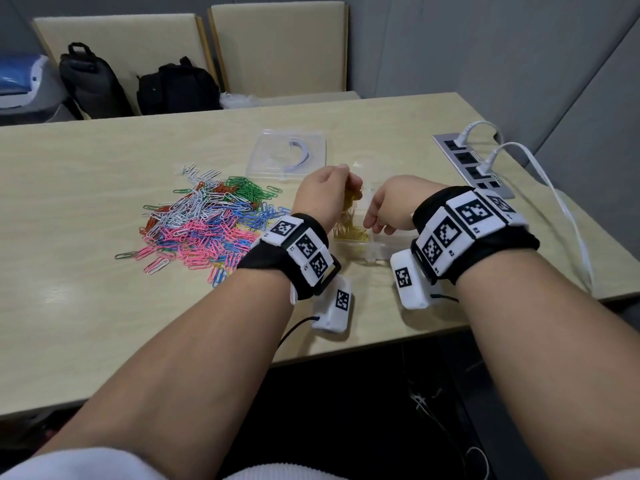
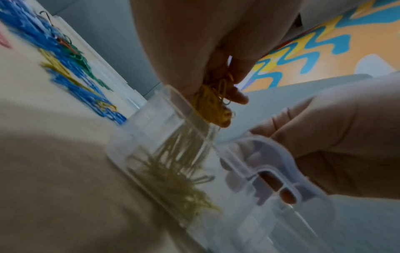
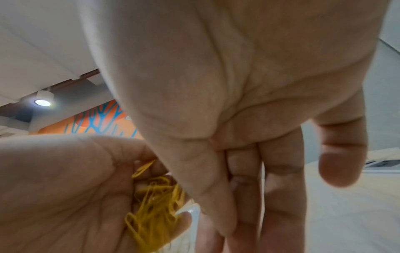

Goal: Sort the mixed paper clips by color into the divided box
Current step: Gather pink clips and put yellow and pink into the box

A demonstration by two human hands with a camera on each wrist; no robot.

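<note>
My left hand (image 1: 348,185) grips a bunch of yellow paper clips (image 2: 214,106) above the left end compartment of the clear divided box (image 1: 381,249). Some clips trail down into that compartment, where more yellow clips (image 1: 349,233) lie. My right hand (image 1: 377,223) rests on the box just right of that compartment. Its fingers (image 3: 279,188) point straight down and show through the clear front wall in the left wrist view. The mixed clip pile (image 1: 204,220), pink, blue, white, green, red and yellow, lies on the table to the left of the box.
The box's clear lid (image 1: 287,154) lies behind my left hand. A power strip (image 1: 471,161) with white cables runs along the table's right side. Two chairs with black bags (image 1: 176,88) stand beyond the far edge.
</note>
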